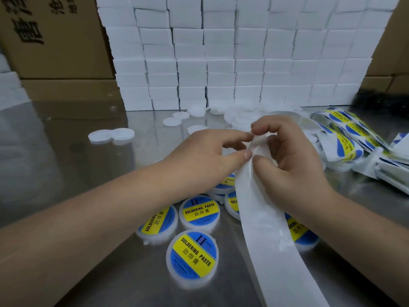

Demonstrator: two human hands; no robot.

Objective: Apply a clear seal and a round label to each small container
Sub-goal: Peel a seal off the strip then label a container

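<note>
L hand (205, 151) & R hand (290, 156) fingers both pinch 1 white liner strip (261, 229) above 6 labelled tubs (192, 258) (some part-hidden).

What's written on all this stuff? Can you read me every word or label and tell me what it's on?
"SOLDERING PASTE": round label on the nearest tub, and on its neighbours.
"助焊膏": same labels, under the English.
Logo and fine print on the blue parts: too small to read.
Cardboard box: large black characters, cut off and tilted, not readable.
Label strips at right: blurred.
White strip: no print visible.
</note>
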